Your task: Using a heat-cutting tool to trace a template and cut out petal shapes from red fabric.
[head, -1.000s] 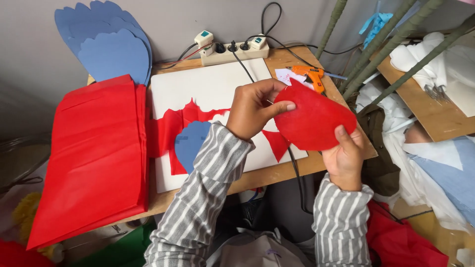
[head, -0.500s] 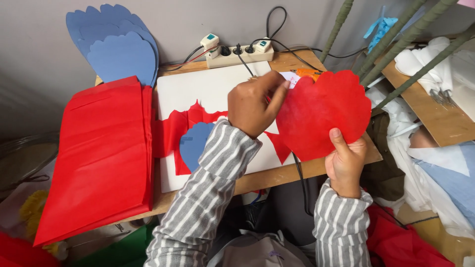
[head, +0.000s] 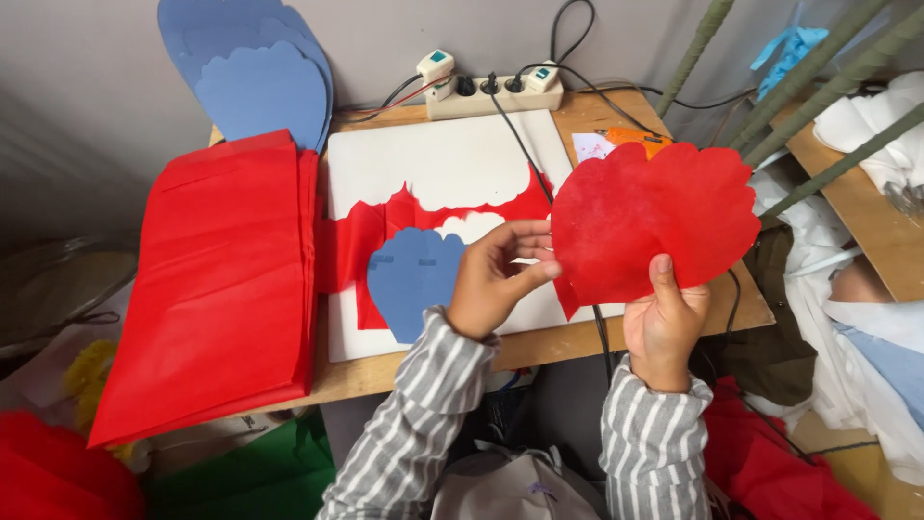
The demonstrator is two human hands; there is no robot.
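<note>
The red scalloped cut-out point(head: 654, 221) is now fully unfolded and held flat facing the camera, above the right edge of the surface point(head: 664, 327); half a second ago it was partly turned, and a second ago it lay lower and narrower between both hands. The right hand point(head: 662, 323) grips its lower edge, thumb pressed on the front face. The left hand point(head: 496, 279) has slackened: its fingers are spread, with only the fingertips at the cut-out's left edge, so the piece now hangs mainly from the right hand. It appears cut free and open for checking.

On the white board point(head: 433, 164) at mid-surface lie the red offcut point(head: 385, 231) and a blue scalloped template point(head: 414, 274). A stack of red sheets point(head: 221, 279) covers the left edge; blue templates point(head: 260, 87) lean at the back left corner. A power strip point(head: 491, 91) sits along the back edge.
</note>
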